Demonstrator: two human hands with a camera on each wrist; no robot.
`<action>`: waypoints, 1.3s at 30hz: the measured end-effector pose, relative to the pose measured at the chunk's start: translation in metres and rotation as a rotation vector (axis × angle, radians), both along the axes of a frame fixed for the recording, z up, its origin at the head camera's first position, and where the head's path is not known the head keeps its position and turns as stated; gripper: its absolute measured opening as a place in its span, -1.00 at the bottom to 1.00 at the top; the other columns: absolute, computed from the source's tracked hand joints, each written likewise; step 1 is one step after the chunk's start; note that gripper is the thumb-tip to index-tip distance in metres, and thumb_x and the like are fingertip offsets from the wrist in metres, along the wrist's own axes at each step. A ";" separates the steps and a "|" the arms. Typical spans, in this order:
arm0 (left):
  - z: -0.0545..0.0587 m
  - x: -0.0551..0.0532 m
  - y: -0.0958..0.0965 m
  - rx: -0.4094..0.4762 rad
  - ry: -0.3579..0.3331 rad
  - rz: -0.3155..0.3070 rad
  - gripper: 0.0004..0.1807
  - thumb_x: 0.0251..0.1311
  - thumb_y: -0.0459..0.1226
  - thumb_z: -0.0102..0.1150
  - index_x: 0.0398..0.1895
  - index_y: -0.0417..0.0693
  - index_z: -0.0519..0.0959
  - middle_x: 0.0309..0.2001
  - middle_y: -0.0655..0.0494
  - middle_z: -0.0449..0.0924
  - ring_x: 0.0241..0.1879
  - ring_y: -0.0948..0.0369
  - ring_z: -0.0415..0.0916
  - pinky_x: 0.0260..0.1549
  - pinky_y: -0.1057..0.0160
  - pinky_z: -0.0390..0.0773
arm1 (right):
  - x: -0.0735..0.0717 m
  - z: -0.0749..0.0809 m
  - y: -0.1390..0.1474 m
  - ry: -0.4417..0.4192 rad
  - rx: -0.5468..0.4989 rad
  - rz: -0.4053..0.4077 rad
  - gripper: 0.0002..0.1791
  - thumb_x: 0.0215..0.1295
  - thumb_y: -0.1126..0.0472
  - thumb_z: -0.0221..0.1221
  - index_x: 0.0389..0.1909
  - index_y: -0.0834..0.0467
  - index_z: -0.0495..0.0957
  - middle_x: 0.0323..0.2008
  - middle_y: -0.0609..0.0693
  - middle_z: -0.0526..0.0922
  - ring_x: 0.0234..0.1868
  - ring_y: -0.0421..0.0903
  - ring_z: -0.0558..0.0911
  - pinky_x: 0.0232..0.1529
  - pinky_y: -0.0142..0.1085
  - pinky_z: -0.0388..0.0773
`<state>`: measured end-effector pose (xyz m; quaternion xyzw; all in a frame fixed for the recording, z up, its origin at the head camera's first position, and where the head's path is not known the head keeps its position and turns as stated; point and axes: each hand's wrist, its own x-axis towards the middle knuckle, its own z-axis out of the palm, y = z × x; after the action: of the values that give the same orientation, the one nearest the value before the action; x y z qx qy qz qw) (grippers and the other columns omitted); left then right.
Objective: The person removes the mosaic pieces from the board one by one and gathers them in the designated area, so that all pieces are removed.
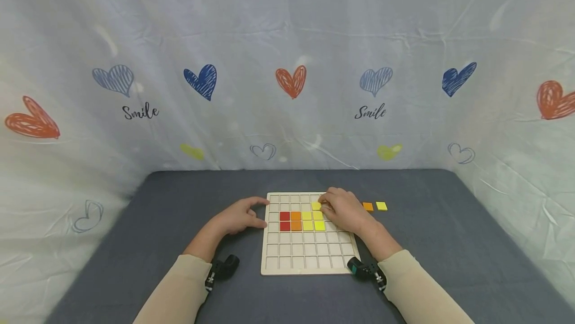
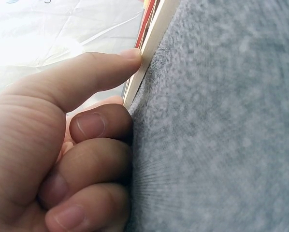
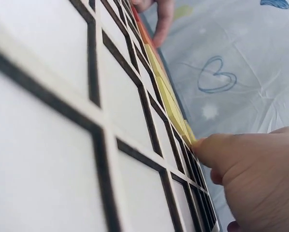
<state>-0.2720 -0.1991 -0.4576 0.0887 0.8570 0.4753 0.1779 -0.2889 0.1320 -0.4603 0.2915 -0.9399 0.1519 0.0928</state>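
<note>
A pale wooden grid board lies flat on the table. Two red square tiles, two orange ones and several yellow ones fill a block of its upper cells. At the board's left edge, the left hand touches the side with the tips of a straight thumb and index finger; its other fingers are curled. The right hand pinches a yellow tile over the second row from the far edge, its thumb against it. The fingers partly hide that tile.
Right of the board, a loose orange tile and a loose yellow tile lie on the dark grey tablecloth. A white curtain printed with hearts hangs behind the table and at both sides.
</note>
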 end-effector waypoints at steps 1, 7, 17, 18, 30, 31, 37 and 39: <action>0.000 0.000 0.000 0.001 -0.001 0.000 -0.25 0.12 -0.33 0.49 0.43 -0.02 0.44 -0.71 0.18 0.32 -0.79 0.30 0.03 -0.77 0.29 0.13 | 0.000 0.001 0.000 -0.001 0.000 -0.004 -0.76 0.48 0.12 0.23 0.05 0.09 0.71 -0.24 -0.12 0.54 -0.28 -0.15 0.46 -0.20 -0.17 0.36; 0.001 0.000 0.001 0.000 0.003 -0.001 -0.25 0.12 -0.33 0.49 0.43 -0.02 0.45 -0.72 0.18 0.31 -0.79 0.29 0.03 -0.77 0.29 0.12 | 0.001 0.011 0.003 0.002 -0.001 -0.007 -0.77 0.45 0.12 0.26 0.03 0.08 0.71 -0.27 -0.13 0.50 -0.28 -0.14 0.44 -0.21 -0.15 0.35; 0.003 0.001 0.001 -0.002 0.003 0.004 -0.25 0.12 -0.33 0.49 0.42 -0.02 0.45 -0.72 0.16 0.33 -0.80 0.29 0.03 -0.77 0.29 0.13 | 0.002 0.032 0.020 0.025 -0.071 0.002 -0.78 0.41 0.15 0.27 -0.01 0.11 0.72 -0.24 -0.12 0.53 -0.24 -0.08 0.46 -0.14 -0.09 0.38; 0.003 0.001 0.001 -0.001 0.003 0.005 -0.25 0.12 -0.33 0.49 0.42 -0.02 0.45 -0.72 0.16 0.33 -0.80 0.29 0.04 -0.77 0.29 0.13 | 0.002 0.035 0.022 0.023 -0.085 0.001 -0.78 0.39 0.17 0.29 -0.02 0.13 0.72 -0.25 -0.11 0.54 -0.24 -0.06 0.47 -0.15 -0.09 0.40; 0.001 0.000 0.001 0.007 -0.002 0.008 -0.25 0.11 -0.34 0.50 0.41 -0.02 0.46 -0.72 0.17 0.31 -0.79 0.29 0.03 -0.77 0.29 0.12 | 0.000 0.057 0.063 -0.044 -0.205 -0.082 -0.78 0.34 0.23 0.30 -0.05 0.18 0.71 -0.28 -0.05 0.52 -0.24 0.04 0.48 -0.22 -0.08 0.40; 0.001 0.001 0.001 0.009 -0.003 0.006 -0.25 0.11 -0.34 0.50 0.41 -0.03 0.46 -0.72 0.17 0.31 -0.80 0.29 0.03 -0.77 0.29 0.12 | 0.001 0.058 0.066 -0.048 -0.213 -0.095 -0.78 0.34 0.23 0.30 -0.04 0.18 0.71 -0.28 -0.04 0.51 -0.24 0.05 0.48 -0.22 -0.07 0.40; 0.001 0.000 0.001 0.006 -0.001 0.005 -0.25 0.11 -0.34 0.50 0.42 -0.02 0.45 -0.72 0.17 0.32 -0.80 0.29 0.03 -0.77 0.30 0.12 | 0.001 0.062 0.083 -0.084 -0.228 -0.164 -0.74 0.36 0.21 0.29 0.02 0.18 0.69 -0.21 0.02 0.53 -0.19 0.09 0.49 -0.20 -0.03 0.40; 0.000 0.000 0.001 0.000 0.002 0.008 -0.25 0.11 -0.34 0.50 0.42 -0.02 0.46 -0.72 0.17 0.32 -0.80 0.29 0.03 -0.77 0.30 0.12 | 0.001 0.062 0.090 -0.091 -0.233 -0.182 -0.74 0.37 0.21 0.28 0.03 0.18 0.68 -0.19 0.03 0.54 -0.18 0.09 0.49 -0.19 -0.02 0.41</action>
<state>-0.2719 -0.1979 -0.4572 0.0856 0.8574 0.4762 0.1753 -0.2884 0.2220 -0.3982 0.1854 -0.9416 0.2639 0.0967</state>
